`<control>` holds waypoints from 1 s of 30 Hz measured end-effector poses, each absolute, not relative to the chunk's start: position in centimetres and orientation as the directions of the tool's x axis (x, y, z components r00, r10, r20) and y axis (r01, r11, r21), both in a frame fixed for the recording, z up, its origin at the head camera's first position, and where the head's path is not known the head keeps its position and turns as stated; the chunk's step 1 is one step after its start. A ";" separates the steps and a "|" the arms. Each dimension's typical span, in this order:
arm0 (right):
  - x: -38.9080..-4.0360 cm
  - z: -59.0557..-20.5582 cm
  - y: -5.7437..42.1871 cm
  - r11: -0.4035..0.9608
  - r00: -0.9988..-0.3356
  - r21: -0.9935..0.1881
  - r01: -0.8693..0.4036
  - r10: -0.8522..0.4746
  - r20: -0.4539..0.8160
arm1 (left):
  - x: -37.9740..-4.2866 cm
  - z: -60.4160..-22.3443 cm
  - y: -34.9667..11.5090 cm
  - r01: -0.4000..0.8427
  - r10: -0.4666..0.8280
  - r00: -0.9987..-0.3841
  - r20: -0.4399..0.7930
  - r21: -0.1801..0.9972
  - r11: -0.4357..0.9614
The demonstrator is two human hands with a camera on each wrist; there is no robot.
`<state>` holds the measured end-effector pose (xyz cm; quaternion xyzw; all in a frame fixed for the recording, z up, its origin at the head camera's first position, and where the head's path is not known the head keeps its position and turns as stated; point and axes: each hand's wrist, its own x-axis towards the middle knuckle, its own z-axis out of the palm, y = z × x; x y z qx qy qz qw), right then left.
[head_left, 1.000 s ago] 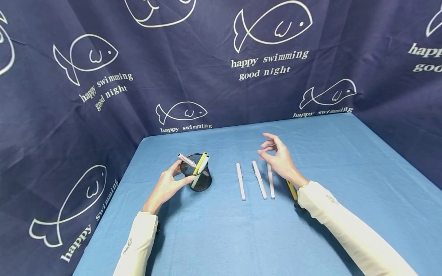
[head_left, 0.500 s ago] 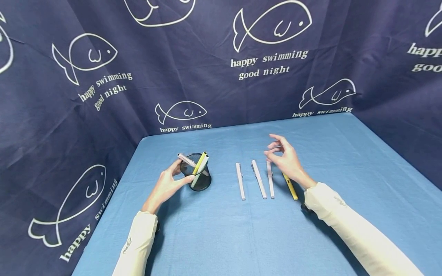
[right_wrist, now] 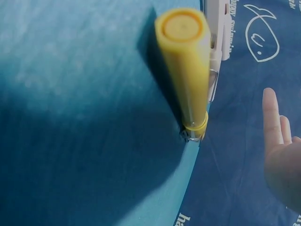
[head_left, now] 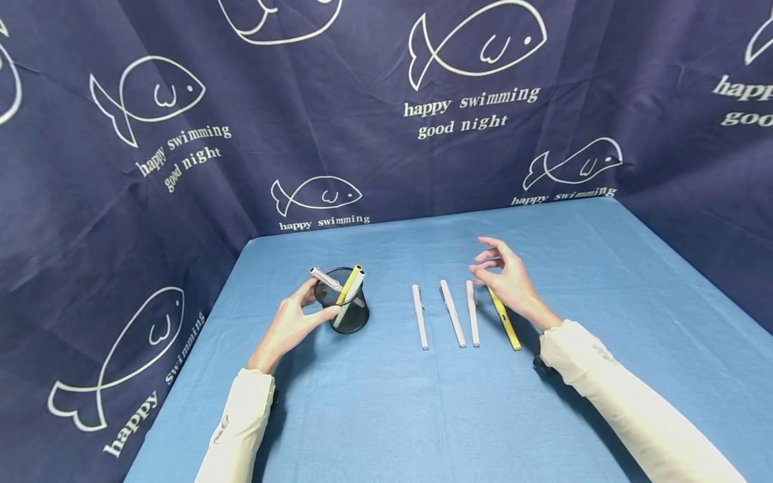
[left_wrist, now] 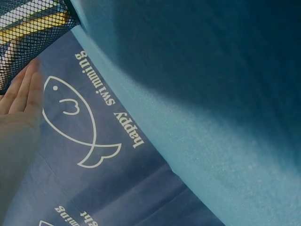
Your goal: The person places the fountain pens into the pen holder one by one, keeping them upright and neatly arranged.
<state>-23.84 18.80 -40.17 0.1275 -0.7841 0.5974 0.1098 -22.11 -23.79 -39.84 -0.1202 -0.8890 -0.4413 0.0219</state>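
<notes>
A black mesh pen holder [head_left: 360, 316] stands on the left side of the table, and my left hand [head_left: 292, 330] grips it between the thumb in front and the fingers behind. Leaning in it are a yellow pen [head_left: 348, 286], a pale green pen [head_left: 356, 290] and a pinkish-white pen [head_left: 325, 277]. My right hand [head_left: 509, 282] hovers with loosely bent fingers over the upper end of another yellow pen [head_left: 507, 325], partly hiding it. The right wrist view shows that yellow pen [right_wrist: 186, 70] close up, with no pen in the hand.
Three pale pens, a left one [head_left: 421, 320], a middle one [head_left: 453, 315] and a right one [head_left: 473, 316], lie roughly side by side between the hands. Blue cloth covers the table [head_left: 386, 416]. A dark fish-print curtain [head_left: 362, 121] hangs behind and at the sides.
My right hand has drifted right and slightly toward me, uncovering more of the yellow pen and the rightmost pale pen. My left hand stays on the pen holder.
</notes>
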 end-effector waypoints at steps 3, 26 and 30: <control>-23.9 -40.3 19.1 0.260 -0.944 -0.908 -0.328 -0.070 0.321 | -22.2 -39.8 -23.7 0.232 0.197 -0.970 0.141 0.777 0.585; -23.4 -40.3 21.3 0.335 -0.982 -0.923 -0.188 -0.086 0.169 | -22.2 -39.7 -23.8 0.226 0.194 -0.971 0.136 0.779 0.585; -23.2 -40.4 21.7 0.327 -0.981 -0.926 -0.188 -0.098 0.165 | -22.2 -39.6 -23.8 0.229 0.195 -0.971 0.140 0.781 0.581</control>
